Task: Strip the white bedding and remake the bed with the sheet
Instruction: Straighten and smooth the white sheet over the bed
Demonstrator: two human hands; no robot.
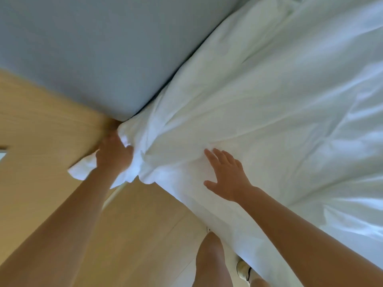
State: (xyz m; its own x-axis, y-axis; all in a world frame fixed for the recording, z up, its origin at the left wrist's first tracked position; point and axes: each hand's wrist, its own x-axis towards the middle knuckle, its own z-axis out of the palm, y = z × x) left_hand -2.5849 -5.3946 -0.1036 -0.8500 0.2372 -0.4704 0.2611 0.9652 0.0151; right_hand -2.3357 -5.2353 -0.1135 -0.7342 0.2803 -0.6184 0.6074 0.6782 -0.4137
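left hand [113, 154]: fingertips buried in bunched white bedding [269, 100]
white bedding: cut off at top and right edges
shoe [243, 268]: partly under bedding overhang, bottom of frame
left-edge shape [2, 153]: cropped, unidentifiable

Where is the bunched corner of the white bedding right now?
Head view, left of centre: the bunched corner is gripped by the left hand at the bed's corner, just below the blue panel; the right hand lies flat to its right.

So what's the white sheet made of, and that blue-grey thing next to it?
The sheet looks like thin soft cloth, maybe cotton, matte: it creases and bunches where the left hand grips it. The blue-grey panel looks padded, smooth-covered, with a rounded corner; fabric or leather-like, I can't tell.
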